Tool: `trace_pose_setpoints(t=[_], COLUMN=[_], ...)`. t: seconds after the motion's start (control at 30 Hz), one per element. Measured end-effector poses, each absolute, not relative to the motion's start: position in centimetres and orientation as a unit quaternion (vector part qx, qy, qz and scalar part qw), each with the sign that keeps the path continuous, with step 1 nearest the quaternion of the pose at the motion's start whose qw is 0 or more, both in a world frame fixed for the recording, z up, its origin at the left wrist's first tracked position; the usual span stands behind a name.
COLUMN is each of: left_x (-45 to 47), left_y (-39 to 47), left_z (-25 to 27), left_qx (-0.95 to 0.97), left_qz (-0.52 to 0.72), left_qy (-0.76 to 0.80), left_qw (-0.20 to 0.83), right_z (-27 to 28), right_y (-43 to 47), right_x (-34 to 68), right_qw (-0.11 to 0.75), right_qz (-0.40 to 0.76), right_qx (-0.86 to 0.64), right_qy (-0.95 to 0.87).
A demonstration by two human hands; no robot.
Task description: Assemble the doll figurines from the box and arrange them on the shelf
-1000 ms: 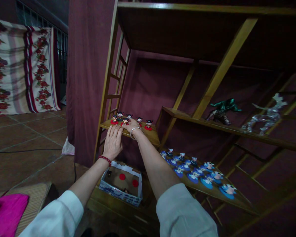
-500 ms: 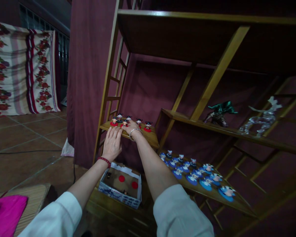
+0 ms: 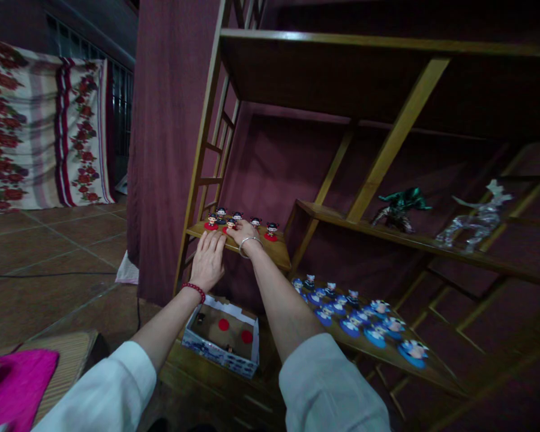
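Observation:
My right hand [image 3: 243,233], with a silver bangle at the wrist, reaches onto the small upper-left shelf [image 3: 274,251]. Its fingers close around a small black-haired figurine [image 3: 230,223] on a red round base, which stands at the shelf's front. My left hand [image 3: 209,259], wearing a red bead bracelet, rests its outstretched fingers on the shelf's front edge, holding nothing. Beside the hands stand more figurines: one at the front left [image 3: 212,221], several behind, and one to the right [image 3: 272,230].
Below my hands is an open cardboard box [image 3: 220,359] holding red discs and small figurines. Rows of blue-based figurines [image 3: 351,324] fill the lower right shelf. A green ornament [image 3: 402,207] and a clear deer-like ornament [image 3: 476,217] stand above. A purple curtain [image 3: 166,150] hangs at left.
The view has shifted slightly, so the scene sits a little further right. Both hands keep nearly the same place, the right one still at the front figurine.

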State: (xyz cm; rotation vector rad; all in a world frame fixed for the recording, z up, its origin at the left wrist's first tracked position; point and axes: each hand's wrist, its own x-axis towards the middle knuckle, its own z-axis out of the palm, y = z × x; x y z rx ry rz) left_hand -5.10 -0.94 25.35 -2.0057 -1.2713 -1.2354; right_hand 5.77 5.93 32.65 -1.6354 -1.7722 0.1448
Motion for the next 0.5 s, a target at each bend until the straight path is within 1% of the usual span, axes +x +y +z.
trace_pose_setpoints(t=[0.1,0.27,0.5], left_x=[-5.2,-5.3,-5.0], left_y=[-1.1,-1.3,-1.5], left_z=[25.4,25.4,24.8], left_qx=[-0.731,-0.736,-0.723], left_qz=[-0.447,-0.436,-0.444], left_qy=[-0.460,-0.465,-0.480], left_qw=[0.231,0.230,0.223], right_z=[33.0,32.2,28.7], right_y=[4.6,2.4,-3.0], right_x=[5.9,6.0,6.4], right_qw=[0.389,0.423,0.476], right_qz=[0.039,-0.030,-0.109], right_qx=[-0.636,-0.606,-0.421], right_qy=[-0.665,-0.673,-0.765])
